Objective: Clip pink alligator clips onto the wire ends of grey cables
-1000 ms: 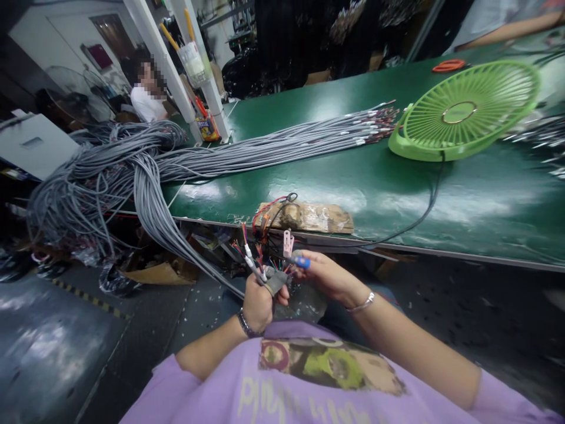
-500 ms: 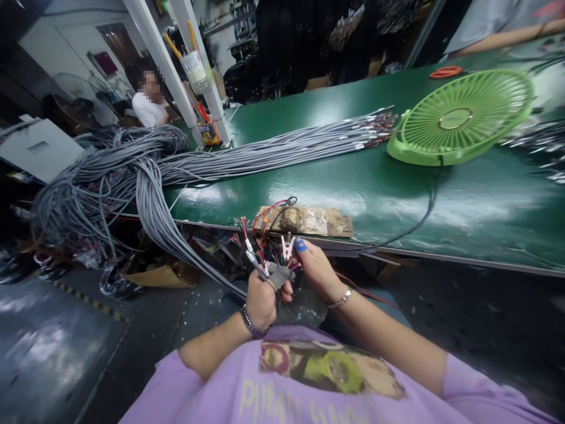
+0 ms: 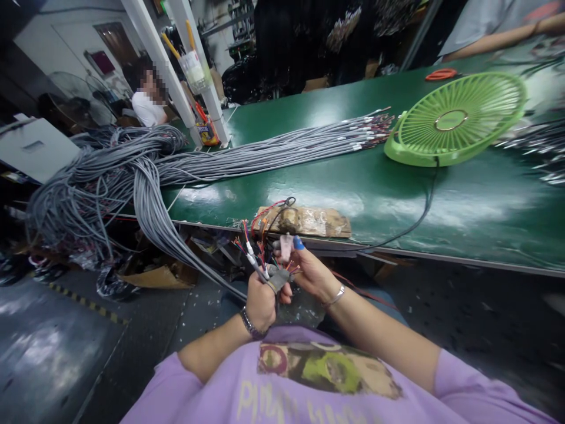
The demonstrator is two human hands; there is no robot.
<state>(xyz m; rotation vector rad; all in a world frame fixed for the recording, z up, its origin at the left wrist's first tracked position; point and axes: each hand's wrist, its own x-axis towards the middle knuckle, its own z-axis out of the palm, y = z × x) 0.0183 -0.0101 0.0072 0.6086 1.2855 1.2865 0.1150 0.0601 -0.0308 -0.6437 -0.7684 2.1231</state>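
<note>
My left hand point(image 3: 260, 301) is closed around the end of a grey cable point(image 3: 185, 250), whose stripped coloured wires point(image 3: 251, 250) fan out above the fist. A grey finger cot covers its thumb. My right hand point(image 3: 309, 268) sits just right of it, fingers pinched on a small pale pink connector point(image 3: 286, 246) held over the wire ends. A blue finger cot point(image 3: 299, 242) covers one right fingertip. Both hands hover in front of the green workbench point(image 3: 335, 176), below its front edge.
A thick bundle of grey cables point(image 3: 265, 150) lies across the bench and spills off its left end in a heap. A green fan point(image 3: 454, 118) lies on the bench at right, its cord trailing forward. A taped brown block point(image 3: 304, 221) sits at the bench edge. Another person point(image 3: 148, 97) sits far left.
My right hand has moved left and up toward the wire ends, its fingers turning to pinch the pink connector. The left hand has kept its grip on the cable.
</note>
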